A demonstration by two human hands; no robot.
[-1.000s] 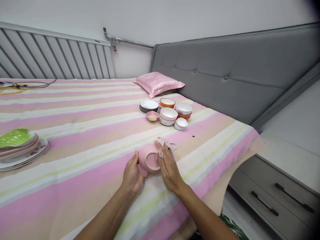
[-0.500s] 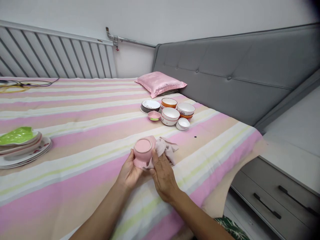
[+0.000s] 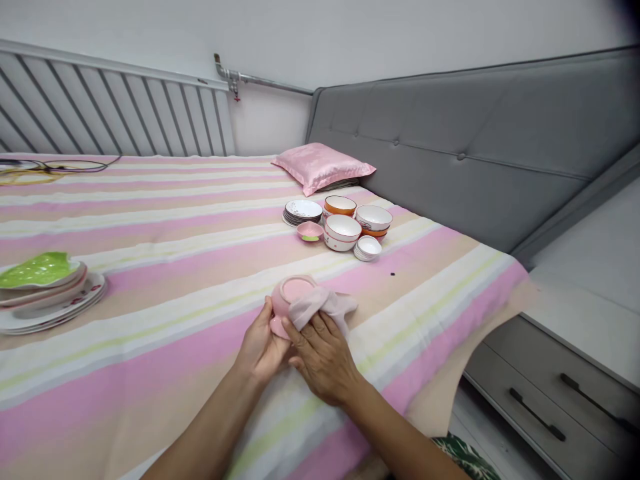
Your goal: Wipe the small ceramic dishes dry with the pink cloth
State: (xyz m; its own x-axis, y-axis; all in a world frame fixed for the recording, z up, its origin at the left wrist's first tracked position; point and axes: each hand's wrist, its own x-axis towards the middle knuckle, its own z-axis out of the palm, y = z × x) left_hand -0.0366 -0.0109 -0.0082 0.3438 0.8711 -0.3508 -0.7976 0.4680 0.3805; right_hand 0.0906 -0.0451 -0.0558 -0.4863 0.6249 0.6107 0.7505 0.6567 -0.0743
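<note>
A small pink bowl [image 3: 281, 301] is tipped so its round foot faces up and away from me. My left hand [image 3: 263, 347] grips it from the left, thumb along its side. My right hand [image 3: 323, 353] presses a pale pinkish-grey cloth [image 3: 327, 303] against the bowl's right side and part of its base. The cloth covers that part of the bowl, and its loose end spreads out to the right. Both hands are above the striped bedspread [image 3: 165, 320].
Beyond the hands stand stacked plates [image 3: 303, 210], a pink dish [image 3: 310, 231], white bowls [image 3: 342, 230] and small white dishes [image 3: 368, 248]. At left, a green leaf-shaped dish [image 3: 37, 270] tops a plate stack. A pink pillow [image 3: 323, 167] lies by the grey headboard [image 3: 475, 133].
My right hand has slid the cloth left and up over the bowl, so it now covers part of the base. The bowl has tilted slightly in my left hand.
</note>
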